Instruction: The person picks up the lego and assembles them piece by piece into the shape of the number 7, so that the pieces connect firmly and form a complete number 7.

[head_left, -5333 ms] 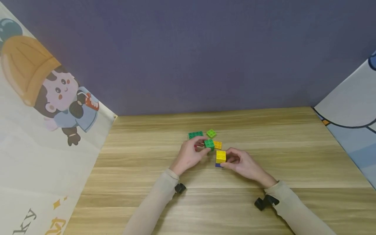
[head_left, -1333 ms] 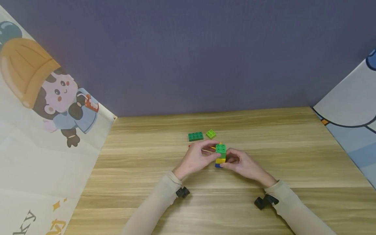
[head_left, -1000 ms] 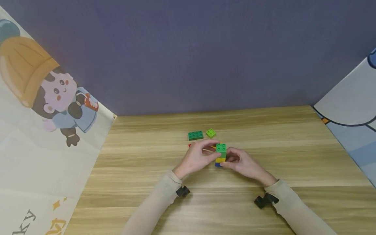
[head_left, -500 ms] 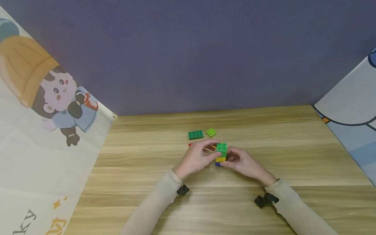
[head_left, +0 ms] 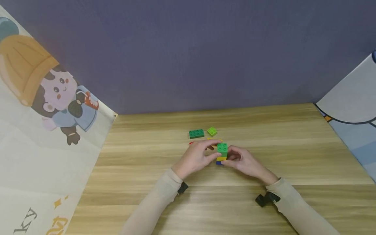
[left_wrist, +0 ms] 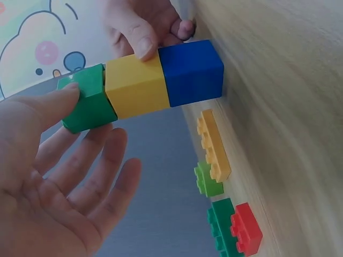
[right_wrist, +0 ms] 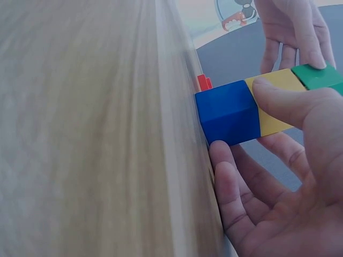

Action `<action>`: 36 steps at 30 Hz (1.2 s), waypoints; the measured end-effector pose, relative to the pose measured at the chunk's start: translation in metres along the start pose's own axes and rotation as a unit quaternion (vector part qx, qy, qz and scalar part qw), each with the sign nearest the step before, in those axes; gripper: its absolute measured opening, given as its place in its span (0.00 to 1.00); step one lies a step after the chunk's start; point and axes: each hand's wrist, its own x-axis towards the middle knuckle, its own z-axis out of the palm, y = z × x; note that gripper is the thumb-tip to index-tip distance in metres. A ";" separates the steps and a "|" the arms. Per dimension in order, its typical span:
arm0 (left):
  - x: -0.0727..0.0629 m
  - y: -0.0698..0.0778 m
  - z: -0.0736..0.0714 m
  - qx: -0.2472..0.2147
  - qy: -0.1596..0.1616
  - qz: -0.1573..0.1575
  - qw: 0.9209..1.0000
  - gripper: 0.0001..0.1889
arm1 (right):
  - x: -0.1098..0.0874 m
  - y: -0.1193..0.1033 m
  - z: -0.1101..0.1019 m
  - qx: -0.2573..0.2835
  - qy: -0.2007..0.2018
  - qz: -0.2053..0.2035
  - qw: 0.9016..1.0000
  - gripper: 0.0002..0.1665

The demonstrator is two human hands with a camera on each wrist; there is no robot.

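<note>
While left hand (head_left: 194,158) pinches green block (left_wrist: 92,107), right hand (head_left: 248,164) holds yellow block (left_wrist: 136,88).
Likely light, stiff; flat sides suit gripping.

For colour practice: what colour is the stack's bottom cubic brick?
Blue cubic brick, best in left wrist view.

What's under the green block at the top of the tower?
Under the green block is a yellow block, then a blue block at the bottom. The yellow block's top is hidden, covered by the green block.
</note>
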 end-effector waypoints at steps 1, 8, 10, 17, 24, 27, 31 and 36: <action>0.000 0.001 -0.001 0.010 -0.001 0.000 1.000 0.24 | 0.000 0.000 -0.001 -0.001 0.001 -0.001 1.000 0.17; 0.003 0.005 -0.003 0.058 -0.016 0.008 0.998 0.25 | 0.000 -0.001 -0.002 -0.008 -0.003 -0.001 1.000 0.17; 0.004 0.006 -0.003 0.072 -0.019 0.015 0.997 0.25 | -0.001 -0.001 -0.002 -0.008 -0.004 0.000 1.000 0.17; 0.002 0.009 -0.003 0.109 -0.023 0.021 0.994 0.25 | 0.000 -0.002 -0.002 -0.009 -0.002 0.003 1.000 0.17; 0.000 0.007 -0.002 0.119 -0.024 0.018 0.992 0.25 | 0.001 -0.004 0.000 -0.010 -0.008 0.002 1.000 0.17; -0.001 0.005 -0.002 0.111 -0.023 0.018 0.993 0.25 | 0.000 -0.005 0.000 -0.012 -0.009 0.007 1.000 0.17; -0.001 0.005 -0.001 0.106 -0.023 0.022 0.994 0.25 | -0.001 -0.007 0.000 -0.014 -0.006 0.012 1.000 0.19; -0.001 0.004 -0.001 0.111 -0.026 0.023 0.993 0.26 | -0.002 -0.008 0.000 -0.020 -0.007 0.002 1.000 0.20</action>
